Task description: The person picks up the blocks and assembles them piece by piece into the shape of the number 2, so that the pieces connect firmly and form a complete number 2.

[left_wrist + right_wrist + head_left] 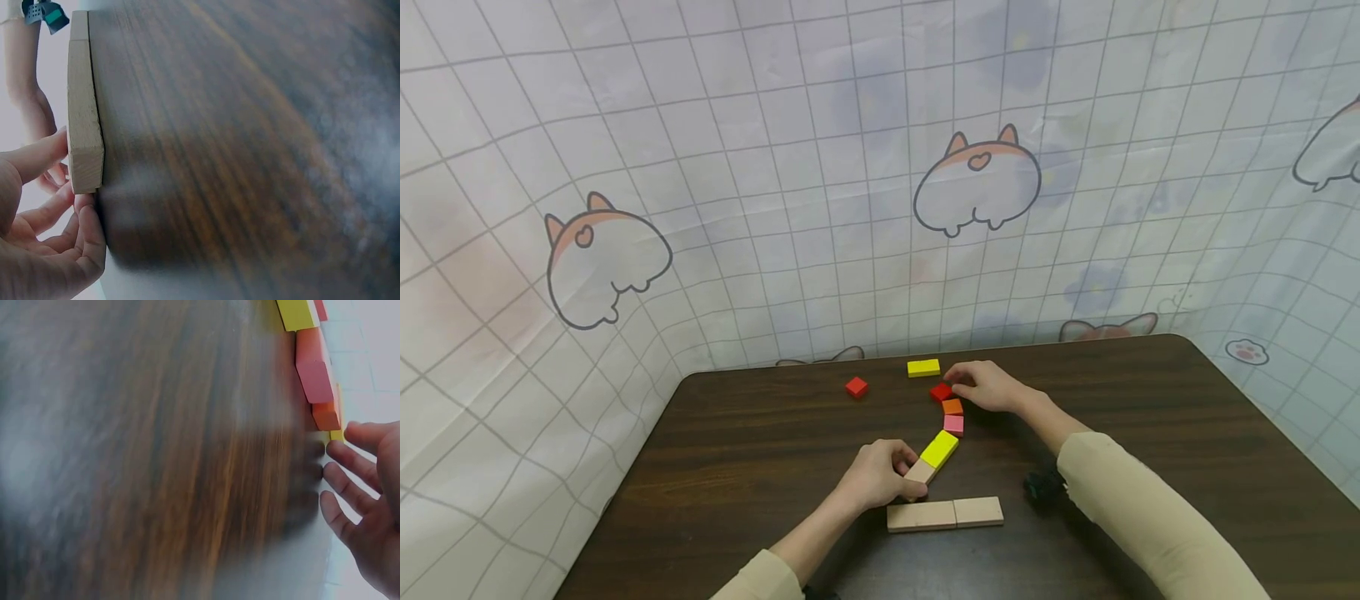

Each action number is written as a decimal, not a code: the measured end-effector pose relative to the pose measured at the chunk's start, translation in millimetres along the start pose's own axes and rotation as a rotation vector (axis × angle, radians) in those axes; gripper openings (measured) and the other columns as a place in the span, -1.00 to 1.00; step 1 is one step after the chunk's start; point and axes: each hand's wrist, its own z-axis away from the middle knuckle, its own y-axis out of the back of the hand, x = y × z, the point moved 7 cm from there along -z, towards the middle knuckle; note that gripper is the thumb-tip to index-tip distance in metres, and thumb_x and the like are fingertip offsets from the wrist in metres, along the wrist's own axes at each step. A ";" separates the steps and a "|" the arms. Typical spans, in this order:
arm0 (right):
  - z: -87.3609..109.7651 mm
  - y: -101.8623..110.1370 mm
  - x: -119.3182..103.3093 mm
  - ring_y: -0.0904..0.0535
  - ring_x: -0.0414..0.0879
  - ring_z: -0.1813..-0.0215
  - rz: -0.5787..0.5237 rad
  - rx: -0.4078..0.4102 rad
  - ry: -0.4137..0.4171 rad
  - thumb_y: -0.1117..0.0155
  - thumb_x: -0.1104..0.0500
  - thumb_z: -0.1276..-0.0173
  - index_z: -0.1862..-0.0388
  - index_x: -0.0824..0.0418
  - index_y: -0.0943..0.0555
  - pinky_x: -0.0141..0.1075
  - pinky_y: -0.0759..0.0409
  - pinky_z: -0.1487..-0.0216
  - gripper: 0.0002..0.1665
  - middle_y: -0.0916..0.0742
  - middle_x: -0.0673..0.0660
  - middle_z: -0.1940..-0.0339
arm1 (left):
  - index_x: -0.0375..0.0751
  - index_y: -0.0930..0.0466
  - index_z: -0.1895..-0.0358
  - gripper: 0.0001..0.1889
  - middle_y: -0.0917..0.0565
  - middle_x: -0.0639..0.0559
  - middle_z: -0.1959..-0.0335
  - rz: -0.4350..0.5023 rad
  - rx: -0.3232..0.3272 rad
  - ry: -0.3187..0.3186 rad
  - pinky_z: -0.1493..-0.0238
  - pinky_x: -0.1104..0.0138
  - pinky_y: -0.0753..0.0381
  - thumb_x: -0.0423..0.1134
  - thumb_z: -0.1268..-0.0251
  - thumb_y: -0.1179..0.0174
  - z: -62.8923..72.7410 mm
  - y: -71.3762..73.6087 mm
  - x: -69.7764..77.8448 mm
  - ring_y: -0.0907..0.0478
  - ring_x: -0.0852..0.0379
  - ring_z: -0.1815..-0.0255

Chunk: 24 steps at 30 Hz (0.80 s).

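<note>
A curved row of blocks runs across the dark table. From far to near it has a red block (941, 392), an orange block (952, 407), a pink block (953, 425), a yellow block (939, 450) and a plain wooden block (921, 472). My left hand (877, 475) pinches the wooden block at the row's near end, thumb on the near side and fingers beyond. At the far end my right hand (992, 388) is beside the red block, fingers loosely bent and spread; whether they touch it is hard to tell. The right wrist view shows the right fingers (350, 478) apart.
Two plain wooden blocks (922, 517) lie end to end in front of the row. Farther back are a yellow block (923, 368) and a separate red block (857, 387). A patterned curtain (820, 208) hangs behind the wooden table (737, 467).
</note>
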 end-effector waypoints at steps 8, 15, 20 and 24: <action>9.6 5.1 -4.2 -0.63 0.08 -0.04 -0.007 -0.008 0.028 -0.25 0.27 -0.51 -0.18 0.33 -0.62 0.02 -0.57 -0.16 -0.69 -0.73 0.19 -0.02 | -0.19 -0.68 0.15 -0.63 -0.55 0.02 0.43 -0.001 0.002 0.005 0.45 0.27 -0.40 -0.25 0.00 -0.64 0.2 0.3 0.0 -0.45 0.06 0.40; 20.2 7.6 -9.6 -0.63 0.06 0.00 -0.007 -0.003 0.055 -0.28 0.29 -0.48 -0.17 0.32 -0.62 0.01 -0.59 -0.15 -0.68 -0.72 0.19 -0.01 | -0.19 -0.68 0.15 -0.63 -0.55 0.02 0.43 0.005 0.000 0.006 0.45 0.27 -0.40 -0.25 0.00 -0.64 0.5 0.2 0.5 -0.45 0.06 0.39; 25.8 7.2 -12.0 -0.59 -0.01 0.09 0.004 0.006 0.081 -0.34 0.27 -0.45 -0.17 0.31 -0.63 -0.06 -0.62 -0.08 -0.66 -0.72 0.16 0.01 | -0.19 -0.68 0.15 -0.64 -0.55 0.02 0.43 0.005 -0.002 0.004 0.45 0.28 -0.40 -0.25 -0.01 -0.63 0.5 0.0 0.7 -0.45 0.06 0.39; 30.5 3.8 -16.5 -0.57 -0.02 0.14 0.017 0.002 0.130 -0.38 0.23 -0.44 -0.17 0.32 -0.63 -0.11 -0.62 0.02 -0.63 -0.71 0.15 0.01 | -0.20 -0.68 0.14 -0.64 -0.55 0.01 0.43 0.004 -0.004 0.000 0.45 0.28 -0.40 -0.24 -0.01 -0.63 0.6 -0.2 1.2 -0.45 0.06 0.39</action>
